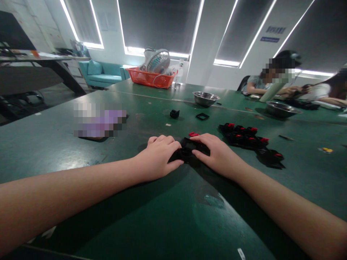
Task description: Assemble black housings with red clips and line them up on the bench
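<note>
Both my hands rest on the green table [162, 224] around a small black plastic part [187, 153]. My left hand [158, 157] curls its fingers against the part's left side, thumb under it. My right hand [217, 153] presses on its right side with bent fingers. A small red piece [193, 134] lies just beyond my right fingers. To the right lies a row of several black parts with red buttons [249, 139].
Two loose black pieces [175, 113] [202, 116] lie farther back. Two steel bowls [206, 98] [282, 109] stand beyond them. An orange basket [150, 77] with a fan sits at the far end. Other people sit at the far right. A blurred purple object [99, 121] lies left.
</note>
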### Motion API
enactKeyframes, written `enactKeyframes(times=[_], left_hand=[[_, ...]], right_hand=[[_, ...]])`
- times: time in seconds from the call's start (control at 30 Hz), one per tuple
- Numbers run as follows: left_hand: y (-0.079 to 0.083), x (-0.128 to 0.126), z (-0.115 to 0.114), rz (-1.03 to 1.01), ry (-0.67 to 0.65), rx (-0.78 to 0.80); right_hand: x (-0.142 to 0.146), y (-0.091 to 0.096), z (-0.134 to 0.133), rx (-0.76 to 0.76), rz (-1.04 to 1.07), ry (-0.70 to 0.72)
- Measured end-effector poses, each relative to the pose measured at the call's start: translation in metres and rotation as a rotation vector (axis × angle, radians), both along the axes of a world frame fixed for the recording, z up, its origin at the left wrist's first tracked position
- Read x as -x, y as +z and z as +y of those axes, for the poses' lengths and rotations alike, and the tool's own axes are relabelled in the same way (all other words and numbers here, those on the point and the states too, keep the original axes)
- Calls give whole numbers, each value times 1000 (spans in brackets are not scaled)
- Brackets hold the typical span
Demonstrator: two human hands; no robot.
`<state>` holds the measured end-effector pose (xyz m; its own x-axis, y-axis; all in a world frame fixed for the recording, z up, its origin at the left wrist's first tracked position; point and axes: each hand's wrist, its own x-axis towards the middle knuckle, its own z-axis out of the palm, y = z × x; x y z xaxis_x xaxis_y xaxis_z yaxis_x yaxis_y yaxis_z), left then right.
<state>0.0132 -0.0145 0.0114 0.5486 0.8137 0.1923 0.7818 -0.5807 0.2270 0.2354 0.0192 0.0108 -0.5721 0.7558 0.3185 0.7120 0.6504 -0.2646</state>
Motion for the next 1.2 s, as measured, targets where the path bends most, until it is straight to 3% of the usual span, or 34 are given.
enactKeyframes(times=[0.7, 0.87, 1.0, 1.2], left_hand=[[-1, 0, 0, -20, 44, 1], [0, 0, 2, -135, 105, 77], [-3, 1, 4, -263, 155, 40], [-1, 3, 3, -418, 91, 18]], right_hand=[[3, 0, -3, -44, 14, -28], [4, 1, -5, -89, 154, -58], [4, 5, -11, -145, 262, -63], [5, 7, -16, -147, 307, 34]])
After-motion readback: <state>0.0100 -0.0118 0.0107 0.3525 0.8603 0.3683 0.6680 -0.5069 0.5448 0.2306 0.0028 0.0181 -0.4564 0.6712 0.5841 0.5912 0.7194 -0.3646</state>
